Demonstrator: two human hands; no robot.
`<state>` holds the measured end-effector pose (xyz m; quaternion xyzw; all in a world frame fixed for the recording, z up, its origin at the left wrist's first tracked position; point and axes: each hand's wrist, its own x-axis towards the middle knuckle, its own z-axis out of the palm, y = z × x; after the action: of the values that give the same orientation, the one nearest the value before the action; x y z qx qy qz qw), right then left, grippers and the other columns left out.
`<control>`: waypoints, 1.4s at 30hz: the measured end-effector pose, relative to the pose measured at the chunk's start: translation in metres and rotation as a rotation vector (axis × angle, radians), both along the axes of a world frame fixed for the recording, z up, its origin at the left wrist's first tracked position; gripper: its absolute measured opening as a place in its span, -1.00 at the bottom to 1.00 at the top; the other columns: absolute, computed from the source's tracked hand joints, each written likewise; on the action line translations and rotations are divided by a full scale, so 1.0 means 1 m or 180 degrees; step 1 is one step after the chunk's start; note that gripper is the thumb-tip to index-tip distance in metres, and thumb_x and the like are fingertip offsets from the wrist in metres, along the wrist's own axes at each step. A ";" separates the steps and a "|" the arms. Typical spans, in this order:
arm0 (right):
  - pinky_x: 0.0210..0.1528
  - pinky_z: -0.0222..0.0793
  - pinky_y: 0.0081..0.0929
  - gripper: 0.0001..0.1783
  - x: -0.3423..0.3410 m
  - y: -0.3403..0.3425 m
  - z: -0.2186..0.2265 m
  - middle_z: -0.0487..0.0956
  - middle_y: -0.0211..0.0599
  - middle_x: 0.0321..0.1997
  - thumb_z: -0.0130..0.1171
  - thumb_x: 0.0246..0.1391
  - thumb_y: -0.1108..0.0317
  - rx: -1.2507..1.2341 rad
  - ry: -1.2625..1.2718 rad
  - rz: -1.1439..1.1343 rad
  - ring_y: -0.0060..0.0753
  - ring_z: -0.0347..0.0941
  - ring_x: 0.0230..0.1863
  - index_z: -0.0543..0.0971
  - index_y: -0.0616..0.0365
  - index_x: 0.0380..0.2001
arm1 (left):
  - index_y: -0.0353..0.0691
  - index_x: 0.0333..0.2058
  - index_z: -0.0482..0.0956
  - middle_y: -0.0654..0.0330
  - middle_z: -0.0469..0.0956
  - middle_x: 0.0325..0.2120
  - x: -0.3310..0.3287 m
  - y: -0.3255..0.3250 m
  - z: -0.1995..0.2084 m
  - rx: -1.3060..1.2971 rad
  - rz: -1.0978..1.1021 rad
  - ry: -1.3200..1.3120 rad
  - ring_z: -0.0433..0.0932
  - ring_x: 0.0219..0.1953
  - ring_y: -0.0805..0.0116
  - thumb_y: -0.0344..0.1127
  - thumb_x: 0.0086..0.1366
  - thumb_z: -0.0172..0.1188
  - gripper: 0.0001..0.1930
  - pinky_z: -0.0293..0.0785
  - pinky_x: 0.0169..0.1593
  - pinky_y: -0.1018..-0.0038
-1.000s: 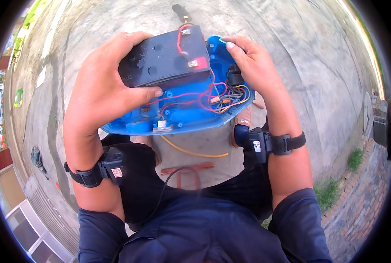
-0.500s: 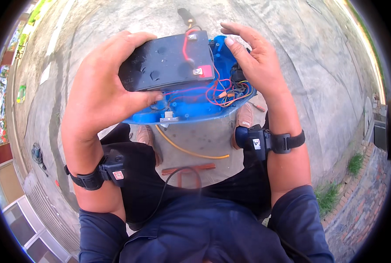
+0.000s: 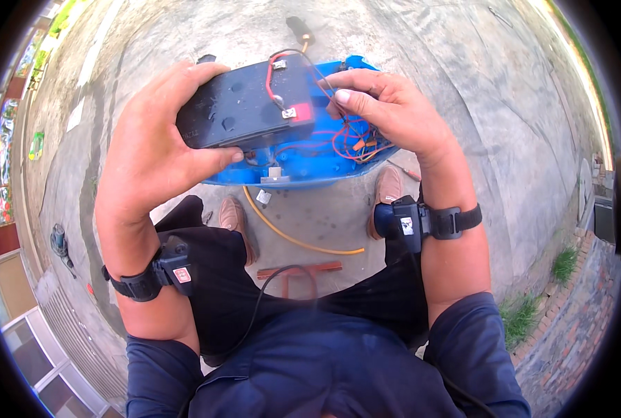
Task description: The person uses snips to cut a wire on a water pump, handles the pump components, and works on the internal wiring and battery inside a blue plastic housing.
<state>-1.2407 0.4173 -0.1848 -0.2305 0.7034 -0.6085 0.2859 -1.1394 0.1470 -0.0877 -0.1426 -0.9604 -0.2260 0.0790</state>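
Note:
My left hand [image 3: 156, 143] is closed around the left end of a black box-shaped battery [image 3: 244, 104], thumb along its near edge. The battery is tilted over an open blue plastic housing [image 3: 303, 174]. Red and dark leads [image 3: 271, 80] join the metal terminals on its right side. My right hand [image 3: 387, 111] pinches a thin dark wire [image 3: 333, 94] between thumb and forefinger, just right of the battery. Below those fingers, a tangle of red and yellow wires [image 3: 352, 143] with orange connectors lies in the housing's right part. The housing's inside under the battery is hidden.
A yellow hose [image 3: 300, 240] curves across the ground between my shoes [image 3: 234, 226]. Nearer lies a reddish metal bar [image 3: 300, 269]. A screwdriver-like tool [image 3: 409, 172] rests beyond my right shoe. Far left, a power tool [image 3: 59, 242] lies on the concrete; a brick edge [image 3: 533, 306] runs at right.
The battery has shifted left in my left hand, away from the housing's right part. My right hand has moved left and inward, and its fingers have closed on a wire.

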 end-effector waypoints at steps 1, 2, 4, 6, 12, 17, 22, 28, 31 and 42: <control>-0.11 0.45 -0.59 -0.67 0.000 0.000 0.000 0.63 -0.37 -0.29 0.18 0.28 0.26 -0.0007 0.0070 0.0074 -0.59 0.51 -0.21 0.63 0.25 -0.02 | -0.31 -0.04 0.57 -0.01 0.58 -0.20 0.001 -0.001 0.000 0.0002 0.0027 -0.0021 0.57 -0.12 -0.06 -0.37 -0.31 0.50 -0.30 0.48 -0.01 0.27; -0.11 0.45 -0.59 -0.67 0.000 0.000 0.000 0.63 -0.37 -0.29 0.18 0.28 0.26 -0.0012 0.0075 0.0080 -0.59 0.51 -0.21 0.63 0.25 -0.02 | -0.31 -0.04 0.57 -0.01 0.58 -0.20 0.001 -0.001 0.000 -0.0004 0.0034 -0.0015 0.57 -0.12 -0.06 -0.37 -0.31 0.50 -0.30 0.48 -0.01 0.27; -0.12 0.45 -0.59 -0.70 0.000 0.001 -0.001 0.63 -0.36 -0.30 0.20 0.26 0.29 -0.0062 0.0109 0.0085 -0.59 0.51 -0.23 0.63 0.25 -0.05 | -0.30 -0.04 0.56 -0.02 0.59 -0.20 0.002 -0.002 -0.002 0.0009 0.0046 0.0030 0.57 -0.11 -0.06 -0.37 -0.31 0.51 -0.29 0.48 0.00 0.27; -0.13 0.46 -0.58 -0.72 0.001 0.001 0.002 0.63 -0.37 -0.30 0.20 0.25 0.31 -0.0100 0.0131 0.0080 -0.59 0.51 -0.23 0.63 0.25 -0.06 | -0.29 -0.03 0.56 -0.01 0.59 -0.20 0.003 -0.003 -0.003 -0.0022 0.0081 0.0019 0.57 -0.11 -0.06 -0.37 -0.31 0.51 -0.29 0.48 0.00 0.26; -0.18 0.48 -0.58 -0.72 0.000 0.005 0.003 0.62 -0.39 -0.33 0.18 0.24 0.33 -0.0244 -0.0070 -0.0059 -0.61 0.53 -0.27 0.62 0.20 -0.03 | -0.30 0.00 0.55 0.04 0.57 -0.17 0.003 -0.002 -0.003 -0.0167 0.0224 -0.0132 0.57 -0.08 0.07 -0.43 -0.33 0.47 -0.27 0.44 0.08 0.34; -0.26 0.50 -0.60 -0.69 0.000 0.007 0.004 0.61 -0.41 -0.35 0.16 0.23 0.35 -0.0463 -0.0028 -0.0093 -0.65 0.53 -0.31 0.58 0.16 0.03 | -0.28 -0.01 0.55 0.04 0.57 -0.18 0.003 -0.001 -0.003 -0.0193 0.0226 -0.0119 0.57 -0.09 0.05 -0.46 -0.33 0.48 -0.27 0.44 0.07 0.33; -0.22 0.40 -0.63 -0.63 0.000 0.007 0.008 0.59 -0.40 -0.41 0.18 0.24 0.29 -0.0359 -0.0087 -0.0022 -0.62 0.50 -0.33 0.53 0.20 0.07 | -0.27 0.00 0.55 0.04 0.57 -0.19 0.004 -0.002 -0.002 -0.0246 0.0219 -0.0158 0.57 -0.09 0.04 -0.47 -0.32 0.48 -0.27 0.44 0.07 0.33; -0.39 0.42 -0.66 -0.68 0.000 0.003 0.007 0.60 -0.45 -0.45 0.16 0.25 0.27 -0.0511 -0.0018 -0.0081 -0.68 0.50 -0.41 0.57 0.17 0.01 | -0.26 -0.06 0.56 0.05 0.54 -0.30 0.003 -0.004 -0.007 -0.0211 0.0070 0.0236 0.53 -0.20 -0.03 -0.36 -0.27 0.48 -0.34 0.46 -0.09 0.25; -0.33 0.43 -0.67 -0.67 -0.001 0.005 0.009 0.60 -0.46 -0.43 0.19 0.24 0.27 -0.0399 -0.0038 -0.0054 -0.69 0.50 -0.40 0.58 0.19 0.00 | -0.26 -0.06 0.56 0.04 0.54 -0.30 0.002 -0.002 -0.007 -0.0206 0.0102 0.0200 0.53 -0.20 -0.04 -0.36 -0.27 0.48 -0.35 0.46 -0.09 0.24; -0.21 0.48 -0.61 -0.65 0.003 0.002 0.016 0.63 -0.42 -0.27 0.27 0.19 0.36 -0.0507 -0.0030 -0.0200 -0.62 0.52 -0.26 0.59 0.24 0.02 | -0.23 -0.05 0.56 0.05 0.55 -0.28 -0.001 -0.006 -0.010 -0.0209 0.0135 0.0386 0.54 -0.18 -0.05 -0.31 -0.24 0.49 -0.35 0.47 -0.11 0.22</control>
<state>-1.2377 0.4196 -0.1686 -0.2275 0.6583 -0.6723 0.2508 -1.1407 0.1410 -0.0974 -0.1382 -0.9635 -0.1836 0.1370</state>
